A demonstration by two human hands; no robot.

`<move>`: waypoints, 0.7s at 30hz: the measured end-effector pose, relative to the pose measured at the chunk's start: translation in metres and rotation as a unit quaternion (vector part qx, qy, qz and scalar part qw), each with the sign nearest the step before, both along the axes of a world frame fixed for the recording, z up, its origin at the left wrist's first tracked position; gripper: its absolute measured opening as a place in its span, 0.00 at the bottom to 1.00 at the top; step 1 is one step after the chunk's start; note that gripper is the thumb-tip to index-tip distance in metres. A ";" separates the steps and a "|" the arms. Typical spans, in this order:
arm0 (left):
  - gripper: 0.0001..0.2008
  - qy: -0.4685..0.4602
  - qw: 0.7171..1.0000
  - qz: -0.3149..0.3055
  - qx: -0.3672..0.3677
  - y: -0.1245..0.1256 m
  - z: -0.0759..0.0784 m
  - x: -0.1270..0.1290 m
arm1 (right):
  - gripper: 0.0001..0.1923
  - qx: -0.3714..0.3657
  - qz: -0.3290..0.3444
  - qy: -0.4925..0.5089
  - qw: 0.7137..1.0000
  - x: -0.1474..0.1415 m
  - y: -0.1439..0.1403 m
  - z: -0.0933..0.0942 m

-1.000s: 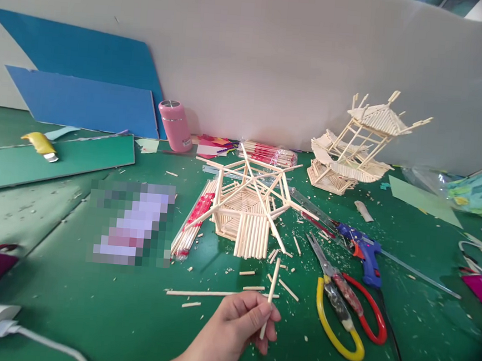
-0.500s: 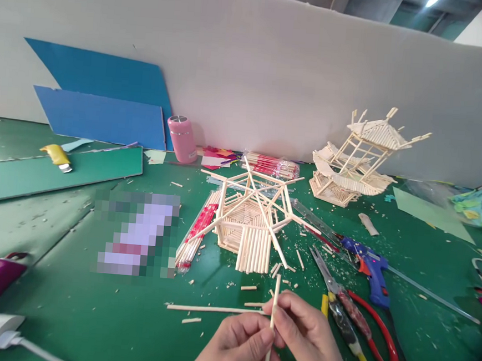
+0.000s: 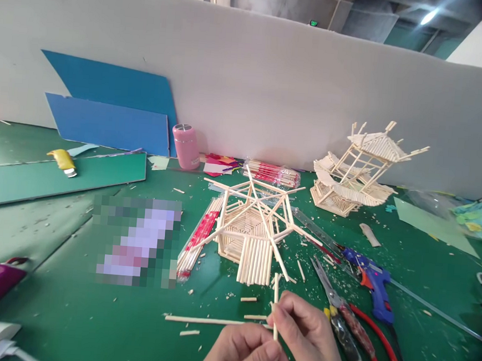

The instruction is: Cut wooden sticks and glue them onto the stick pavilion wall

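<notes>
Between the fingertips of both hands stands a short, thin wooden stick [image 3: 276, 294], close to upright. My left hand [image 3: 244, 353] pinches its lower part, while my right hand [image 3: 304, 335] grips it higher up. Just beyond them is a pavilion model built of wooden sticks [image 3: 247, 231], with long sticks crossing over its open top and a row of sticks sloping down at the front. A longer loose stick [image 3: 205, 320] lies flat left of my hands, partly hidden behind them. Short cut pieces [image 3: 249, 299] are scattered nearby.
Right of my hands lie scissors [image 3: 339, 305] and a blue glue gun [image 3: 370, 279]. A taller stick pagoda [image 3: 354, 173] stands at the back right. Packs of sticks [image 3: 201, 233] flank the model. A pink flask [image 3: 186, 147] stands by the grey partition [image 3: 273, 88].
The camera view has tilted up slightly, so the scene sits lower. Both hands still hold the stick, whose lower end now tips a little to the right.
</notes>
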State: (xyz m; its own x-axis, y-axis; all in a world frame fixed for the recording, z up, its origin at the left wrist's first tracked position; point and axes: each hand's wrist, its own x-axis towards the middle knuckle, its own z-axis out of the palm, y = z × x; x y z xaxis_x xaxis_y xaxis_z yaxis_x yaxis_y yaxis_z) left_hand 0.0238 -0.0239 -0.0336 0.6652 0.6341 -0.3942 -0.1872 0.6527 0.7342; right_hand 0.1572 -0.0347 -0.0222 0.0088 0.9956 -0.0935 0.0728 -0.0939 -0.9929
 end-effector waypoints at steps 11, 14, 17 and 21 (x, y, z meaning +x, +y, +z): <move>0.20 -0.011 1.000 0.005 0.028 0.011 0.000 0.000 | 0.16 0.005 0.011 -0.027 1.000 0.001 0.011 0.003; 0.20 -0.016 0.999 0.018 0.025 0.014 -0.001 0.002 | 0.16 0.010 0.003 -0.030 0.999 0.000 0.013 0.004; 0.21 -0.020 0.999 0.025 0.010 0.016 0.002 0.002 | 0.15 0.016 -0.003 -0.034 0.999 -0.001 0.016 0.006; 0.19 -0.015 0.999 0.037 0.009 0.016 0.007 0.001 | 0.15 0.010 0.000 -0.027 1.000 -0.001 0.019 0.007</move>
State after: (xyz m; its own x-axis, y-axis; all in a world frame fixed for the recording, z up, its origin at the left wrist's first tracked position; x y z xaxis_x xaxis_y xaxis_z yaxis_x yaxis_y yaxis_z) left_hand 0.0249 -0.0081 -0.0265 0.6271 0.6892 -0.3629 -0.2561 0.6225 0.7395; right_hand 0.1565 -0.0160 -0.0156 0.0131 0.9973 -0.0721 0.1262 -0.0732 -0.9893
